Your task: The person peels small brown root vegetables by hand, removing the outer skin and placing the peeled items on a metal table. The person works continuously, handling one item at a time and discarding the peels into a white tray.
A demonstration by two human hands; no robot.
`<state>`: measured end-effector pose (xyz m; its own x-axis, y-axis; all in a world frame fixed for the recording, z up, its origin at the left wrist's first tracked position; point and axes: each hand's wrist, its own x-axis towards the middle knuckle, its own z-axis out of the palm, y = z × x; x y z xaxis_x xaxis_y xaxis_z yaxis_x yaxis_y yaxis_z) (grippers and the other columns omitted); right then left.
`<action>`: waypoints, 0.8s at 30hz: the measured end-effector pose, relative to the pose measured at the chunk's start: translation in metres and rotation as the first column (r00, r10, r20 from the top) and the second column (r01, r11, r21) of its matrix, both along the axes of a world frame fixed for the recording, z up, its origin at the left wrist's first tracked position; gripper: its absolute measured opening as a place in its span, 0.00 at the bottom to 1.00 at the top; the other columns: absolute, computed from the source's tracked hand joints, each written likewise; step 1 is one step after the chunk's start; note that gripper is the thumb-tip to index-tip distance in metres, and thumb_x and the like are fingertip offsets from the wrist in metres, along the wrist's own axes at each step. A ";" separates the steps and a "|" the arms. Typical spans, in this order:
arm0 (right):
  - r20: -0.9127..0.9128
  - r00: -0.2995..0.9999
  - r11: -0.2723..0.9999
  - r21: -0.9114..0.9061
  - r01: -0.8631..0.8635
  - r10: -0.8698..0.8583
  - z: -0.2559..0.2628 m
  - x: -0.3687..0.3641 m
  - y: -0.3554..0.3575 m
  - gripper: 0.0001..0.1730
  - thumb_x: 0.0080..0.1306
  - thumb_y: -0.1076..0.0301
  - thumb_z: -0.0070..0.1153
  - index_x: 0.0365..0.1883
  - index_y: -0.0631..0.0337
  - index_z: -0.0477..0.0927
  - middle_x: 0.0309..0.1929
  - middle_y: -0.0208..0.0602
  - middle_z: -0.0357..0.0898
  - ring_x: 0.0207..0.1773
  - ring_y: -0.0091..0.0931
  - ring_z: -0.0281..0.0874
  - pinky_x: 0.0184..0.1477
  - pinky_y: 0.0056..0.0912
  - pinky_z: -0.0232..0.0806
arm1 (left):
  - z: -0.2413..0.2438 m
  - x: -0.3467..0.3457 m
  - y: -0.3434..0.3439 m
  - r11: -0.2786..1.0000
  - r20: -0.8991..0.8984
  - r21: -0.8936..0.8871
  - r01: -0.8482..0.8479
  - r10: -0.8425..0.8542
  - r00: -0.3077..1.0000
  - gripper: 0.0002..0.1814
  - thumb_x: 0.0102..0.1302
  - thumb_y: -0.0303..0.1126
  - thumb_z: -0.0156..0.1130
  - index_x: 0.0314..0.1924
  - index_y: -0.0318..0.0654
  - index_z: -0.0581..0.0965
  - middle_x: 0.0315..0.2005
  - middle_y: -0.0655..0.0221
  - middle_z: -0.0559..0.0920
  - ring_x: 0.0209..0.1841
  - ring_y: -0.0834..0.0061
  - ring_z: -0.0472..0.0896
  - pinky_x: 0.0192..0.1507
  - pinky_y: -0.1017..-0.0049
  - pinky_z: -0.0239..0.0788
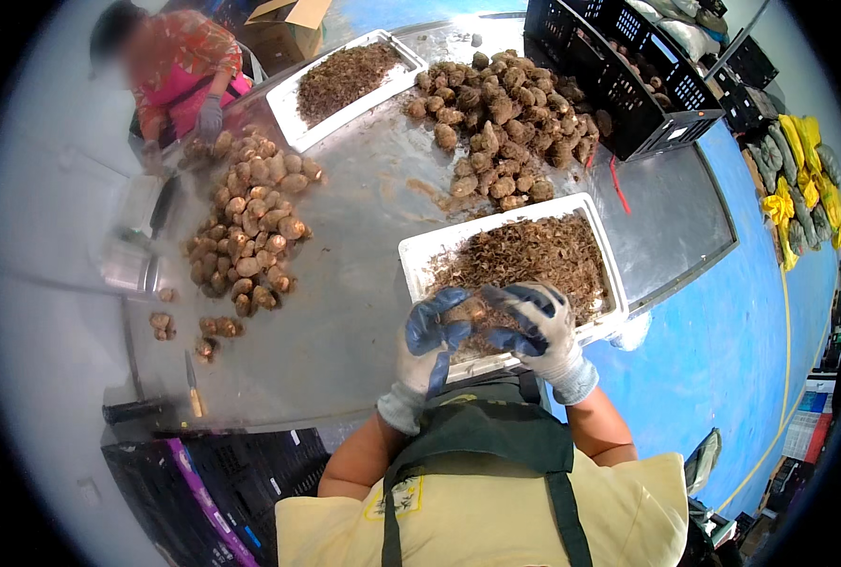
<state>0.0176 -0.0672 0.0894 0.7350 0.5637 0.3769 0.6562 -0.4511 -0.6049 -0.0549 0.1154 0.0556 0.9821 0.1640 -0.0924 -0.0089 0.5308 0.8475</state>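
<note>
My left hand [431,340], in a white work glove with blue coated fingers, holds a brown taro corm [465,312] above the near edge of a white plastic tray. My right hand [534,326], gloved alike, is close beside it with its fingers curled; whether it grips anything is blurred. Brown fibrous peelings [534,259] fill much of the white tray [420,244]. Beyond the tray lies a large heap of shaggy taro corms [505,120]. To the left is a second heap, of cleaner corms [250,227], with a few loose ones nearer me.
A knife [193,386] with a light handle lies at the metal table's [349,283] near left. A co-worker [186,78] in gloves handles corms at the far left, by another tray [289,117] of peelings. A black crate [626,92] stands at the back right.
</note>
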 end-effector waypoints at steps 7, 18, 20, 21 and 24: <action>0.191 0.981 1.000 -0.011 -0.029 0.031 -0.004 -0.006 0.010 0.20 0.45 0.69 0.64 0.39 0.53 0.77 0.43 0.36 0.76 0.47 0.39 0.73 0.50 0.48 0.64 | 0.002 -0.005 -0.007 0.999 0.002 0.040 -0.032 0.032 0.999 0.20 0.60 0.25 0.64 0.53 0.30 0.73 0.48 0.60 0.79 0.50 0.69 0.78 0.55 0.69 0.71; -0.104 0.991 0.923 -0.382 0.044 -0.090 -0.019 0.000 -0.013 0.23 0.46 0.66 0.61 0.44 0.56 0.77 0.46 0.44 0.75 0.51 0.46 0.71 0.57 0.49 0.63 | 0.002 -0.003 -0.006 0.956 -0.174 -0.292 -0.032 -0.020 0.984 0.17 0.68 0.28 0.57 0.56 0.36 0.72 0.48 0.62 0.80 0.49 0.68 0.79 0.50 0.67 0.74; -0.155 0.980 0.976 -0.199 0.092 -0.124 -0.017 -0.001 -0.014 0.25 0.46 0.67 0.63 0.46 0.56 0.77 0.47 0.47 0.74 0.52 0.46 0.71 0.58 0.49 0.62 | -0.001 -0.001 -0.005 0.954 -0.165 -0.299 -0.020 -0.031 0.986 0.17 0.69 0.28 0.56 0.56 0.35 0.72 0.48 0.62 0.80 0.49 0.69 0.79 0.50 0.68 0.74; -0.186 0.973 0.987 -0.105 0.119 -0.137 -0.016 -0.003 -0.014 0.26 0.46 0.67 0.64 0.47 0.56 0.78 0.47 0.48 0.74 0.53 0.46 0.70 0.59 0.49 0.61 | 0.000 -0.001 -0.005 0.965 -0.159 -0.261 -0.011 -0.032 0.987 0.17 0.68 0.27 0.57 0.56 0.35 0.72 0.48 0.62 0.79 0.48 0.70 0.79 0.49 0.69 0.74; 0.074 0.995 0.997 0.004 0.072 -0.072 -0.010 -0.007 -0.001 0.26 0.45 0.67 0.67 0.46 0.55 0.78 0.46 0.42 0.76 0.50 0.42 0.73 0.55 0.49 0.63 | 0.007 -0.001 -0.008 0.989 -0.133 -0.150 0.011 -0.031 0.991 0.18 0.67 0.25 0.58 0.56 0.35 0.72 0.48 0.64 0.78 0.46 0.74 0.78 0.47 0.72 0.74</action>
<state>0.0111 -0.0686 0.0798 0.7438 0.5095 0.4326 0.6649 -0.4978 -0.5569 -0.0561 0.1072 0.0625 0.9621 0.1184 -0.2459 0.1122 0.6497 0.7519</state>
